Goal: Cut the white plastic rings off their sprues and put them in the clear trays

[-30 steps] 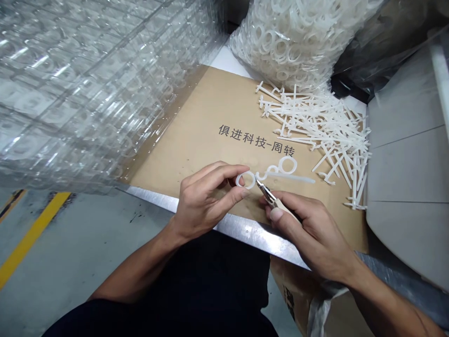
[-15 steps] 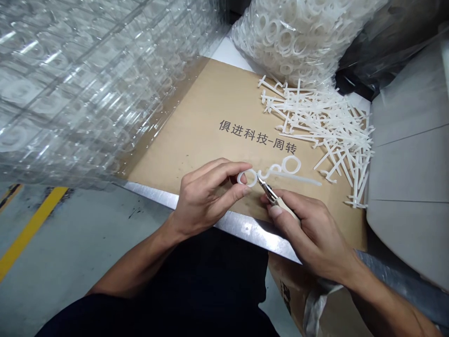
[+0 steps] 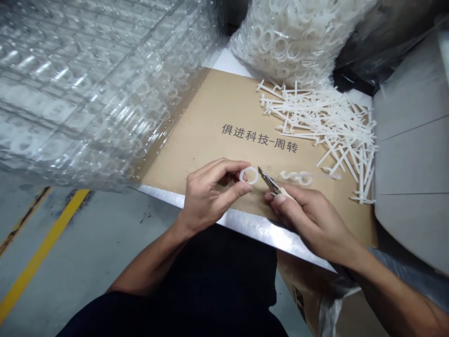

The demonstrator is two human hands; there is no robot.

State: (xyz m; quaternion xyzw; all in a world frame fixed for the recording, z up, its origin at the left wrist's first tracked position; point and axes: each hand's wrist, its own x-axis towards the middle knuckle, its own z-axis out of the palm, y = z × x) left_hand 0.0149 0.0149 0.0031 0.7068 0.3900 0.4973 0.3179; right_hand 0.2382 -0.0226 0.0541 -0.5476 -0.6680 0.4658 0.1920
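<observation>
Between the thumb and fingers of my left hand [image 3: 213, 189] is a translucent white plastic ring [image 3: 249, 175], held just above the cardboard sheet [image 3: 196, 121]. My right hand [image 3: 308, 210] is closed around a pair of cutting nippers [image 3: 275, 186] with metal jaws and pale handles. The tips of the nippers sit right beside the ring, with a small gap between them. Just beyond the nippers, over the cardboard, is a piece of white plastic sprue [image 3: 301, 177] with another ring on it, blurred by motion.
A heap of white sprues [image 3: 322, 121] lies on the right of the cardboard. Behind it stands a clear bag of rings [image 3: 287, 42]. Stacked clear plastic trays [image 3: 87, 89] fill the left side. A grey panel [image 3: 414, 145] borders the right, and a metal edge [image 3: 245, 222] runs along the front.
The ring in my left hand has come apart from the sprue. The sprue has dropped away to the right with its other ring. The nippers stay in my right hand.
</observation>
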